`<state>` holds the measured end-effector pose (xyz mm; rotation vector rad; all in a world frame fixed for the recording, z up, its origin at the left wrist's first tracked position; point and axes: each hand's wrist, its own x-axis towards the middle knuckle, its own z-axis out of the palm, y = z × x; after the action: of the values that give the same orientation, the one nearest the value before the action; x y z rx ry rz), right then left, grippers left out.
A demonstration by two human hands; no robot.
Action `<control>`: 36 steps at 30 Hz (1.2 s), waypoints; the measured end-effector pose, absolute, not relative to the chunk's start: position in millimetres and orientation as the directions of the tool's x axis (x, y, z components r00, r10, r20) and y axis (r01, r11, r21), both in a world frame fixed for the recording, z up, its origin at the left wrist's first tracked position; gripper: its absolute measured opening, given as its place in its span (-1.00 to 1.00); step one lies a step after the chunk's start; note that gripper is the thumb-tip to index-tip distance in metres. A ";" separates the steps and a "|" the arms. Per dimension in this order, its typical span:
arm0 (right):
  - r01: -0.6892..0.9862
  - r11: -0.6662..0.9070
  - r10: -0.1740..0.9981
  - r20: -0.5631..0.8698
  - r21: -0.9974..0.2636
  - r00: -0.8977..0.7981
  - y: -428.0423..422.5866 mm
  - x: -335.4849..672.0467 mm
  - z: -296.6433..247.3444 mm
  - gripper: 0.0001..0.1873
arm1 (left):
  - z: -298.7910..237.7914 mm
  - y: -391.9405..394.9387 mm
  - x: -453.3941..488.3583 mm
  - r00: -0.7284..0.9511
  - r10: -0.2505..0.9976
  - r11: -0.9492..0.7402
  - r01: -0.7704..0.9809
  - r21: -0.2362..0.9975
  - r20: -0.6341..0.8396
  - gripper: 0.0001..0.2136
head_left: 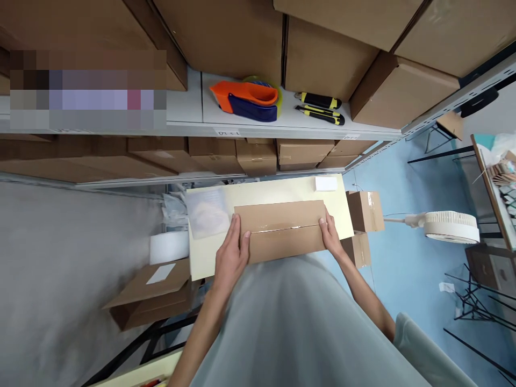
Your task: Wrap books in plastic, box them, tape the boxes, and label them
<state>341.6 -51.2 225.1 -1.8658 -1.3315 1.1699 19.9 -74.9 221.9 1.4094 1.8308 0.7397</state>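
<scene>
Your left hand (230,251) lies flat against the left end of the flat brown cardboard box (282,231), fingers stretched out and close together, the thumb laid over the box's top face near the taped seam. Your right hand (331,236) clasps the right end of the same box, fingers curled over the top edge and thumb on the near side. The two hands stand apart, one at each end, pressing the box between them.

The box rests on the pale cream worktop (278,191), towards its near edge and about midway between its left and right edges. A strip of clear tape runs along the seam across the box's top. A clear plastic bag (207,212) lies on the worktop just beside the box's left end, near your left hand. A small white block (325,184) sits close to the worktop's far right corner, apart from the box.

On the grey shelf (185,105) above the worktop lie an orange and blue tape dispenser (245,98) and, just to its right, two yellow and black utility knives (320,107).
</scene>
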 end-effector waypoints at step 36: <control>0.822 0.316 0.919 0.366 -0.473 -0.143 60.7 281.8 317.6 -0.41 | 189.6 -47.9 13.7 -0.212 0.947 0.273 0.144 0.951 -0.240 -0.33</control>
<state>281.8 60.7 317.6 -1.5335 -1.9908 0.2111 13.7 -47.9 189.6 1.0336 1.5910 1.0597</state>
